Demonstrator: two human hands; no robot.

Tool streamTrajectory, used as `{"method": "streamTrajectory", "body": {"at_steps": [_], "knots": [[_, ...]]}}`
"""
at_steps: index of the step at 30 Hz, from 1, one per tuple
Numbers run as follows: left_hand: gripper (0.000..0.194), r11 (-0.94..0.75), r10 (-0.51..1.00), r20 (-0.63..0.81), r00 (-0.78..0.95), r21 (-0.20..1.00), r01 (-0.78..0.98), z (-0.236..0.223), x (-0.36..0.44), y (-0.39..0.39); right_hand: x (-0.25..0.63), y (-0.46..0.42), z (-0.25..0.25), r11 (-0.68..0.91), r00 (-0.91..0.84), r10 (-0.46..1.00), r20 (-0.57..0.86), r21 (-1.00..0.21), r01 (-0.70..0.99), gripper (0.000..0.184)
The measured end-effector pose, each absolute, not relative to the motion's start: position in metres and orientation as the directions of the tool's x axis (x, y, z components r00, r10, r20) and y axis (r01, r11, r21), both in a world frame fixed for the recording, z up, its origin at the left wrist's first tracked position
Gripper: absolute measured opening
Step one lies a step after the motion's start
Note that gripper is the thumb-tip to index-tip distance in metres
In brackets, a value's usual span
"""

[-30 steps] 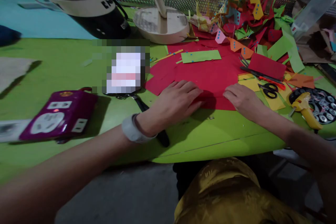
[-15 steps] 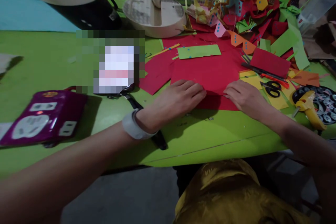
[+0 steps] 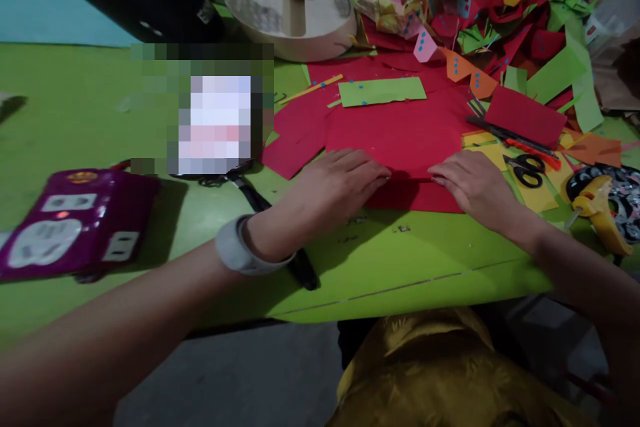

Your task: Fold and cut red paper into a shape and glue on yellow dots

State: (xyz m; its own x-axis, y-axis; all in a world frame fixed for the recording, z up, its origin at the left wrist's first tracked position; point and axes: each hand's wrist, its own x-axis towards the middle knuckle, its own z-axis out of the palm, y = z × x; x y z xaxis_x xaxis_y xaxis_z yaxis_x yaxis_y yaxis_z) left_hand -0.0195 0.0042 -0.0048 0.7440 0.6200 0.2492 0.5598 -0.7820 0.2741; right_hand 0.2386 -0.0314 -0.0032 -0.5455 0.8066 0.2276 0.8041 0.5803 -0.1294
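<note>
A sheet of red paper (image 3: 417, 195) lies near the front of the green table, with a fold or edge running across it between my hands. My left hand (image 3: 345, 180) grips that edge on its left side, fingers pressed together. On the right side my right hand (image 3: 473, 187) pinches the same edge between thumb and fingers. More red paper (image 3: 395, 133) spreads out behind, and a green paper strip (image 3: 383, 91) with blue dots lies on it. The undersides of my fingers are hidden.
Black scissors (image 3: 525, 170) and a yellow glue gun (image 3: 603, 210) lie to the right. Cut paper pieces (image 3: 470, 27) heap up behind. A purple power box (image 3: 83, 220) sits at left, near a blurred-out phone (image 3: 217, 120). A round white base (image 3: 295, 13) stands at the back.
Both hands stay at the red paper, and the crease line between them shows more clearly. The whole view has shifted slightly.
</note>
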Motion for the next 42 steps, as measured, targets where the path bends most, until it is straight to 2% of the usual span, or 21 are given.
{"method": "streamTrajectory", "body": {"at_steps": [5, 7, 11, 13, 15, 17, 19, 24, 29, 33, 36, 42], "knots": [[0.032, -0.726, 0.682, 0.311, 0.662, 0.399, 0.560, -0.008, -0.019, 0.006, 0.239, -0.024, -0.007, 0.495, -0.449, 0.869, 0.211, -0.339, 0.800, 0.024], [0.030, -0.727, 0.686, 0.298, 0.663, 0.315, 0.611, -0.006, -0.018, 0.002, 0.238, -0.024, -0.007, 0.455, -0.413, 0.891, 0.190, -0.389, 0.801, 0.023], [0.035, -0.770, 0.620, 0.282, 0.732, 0.040, 0.637, -0.006, -0.016, -0.010, 0.235, -0.026, -0.005, 0.415, -0.378, 0.910, 0.171, -0.408, 0.813, 0.021], [0.041, -0.815, 0.556, 0.302, 0.774, 0.016, 0.579, -0.012, -0.014, -0.015, 0.234, -0.027, -0.006, 0.410, -0.373, 0.912, 0.171, -0.406, 0.817, 0.020], [0.045, -0.851, 0.517, 0.312, 0.797, 0.085, 0.518, -0.021, -0.010, -0.019, 0.234, -0.027, -0.006, 0.409, -0.369, 0.912, 0.178, -0.403, 0.819, 0.020], [0.045, -0.827, 0.560, 0.301, 0.772, 0.155, 0.540, -0.029, -0.007, -0.021, 0.234, -0.027, -0.007, 0.415, -0.365, 0.910, 0.199, -0.389, 0.823, 0.020], [0.049, -0.818, 0.574, 0.314, 0.756, 0.175, 0.548, -0.032, -0.005, -0.023, 0.233, -0.029, -0.006, 0.435, -0.371, 0.897, 0.240, -0.332, 0.837, 0.021], [0.051, -0.838, 0.538, 0.322, 0.779, 0.109, 0.534, -0.029, -0.004, -0.025, 0.227, -0.043, -0.003, 0.525, -0.482, 0.832, 0.273, -0.110, 0.844, 0.032], [0.050, -0.841, 0.536, 0.294, 0.791, 0.102, 0.532, -0.027, -0.005, -0.025, 0.225, -0.055, -0.009, 0.592, -0.576, 0.788, 0.218, -0.011, 0.806, 0.045], [0.053, -0.827, 0.560, 0.270, 0.783, 0.131, 0.546, -0.031, -0.005, -0.027, 0.226, -0.057, -0.014, 0.594, -0.589, 0.802, 0.100, -0.016, 0.805, 0.062], [0.062, -0.822, 0.570, 0.260, 0.779, 0.161, 0.547, -0.035, -0.007, -0.030, 0.227, -0.057, -0.014, 0.581, -0.581, 0.814, 0.028, -0.046, 0.812, 0.070], [0.079, -0.822, 0.570, 0.225, 0.790, 0.150, 0.550, -0.032, -0.007, -0.034, 0.231, -0.058, -0.018, 0.600, -0.600, 0.799, 0.020, -0.065, 0.797, 0.076]]}}
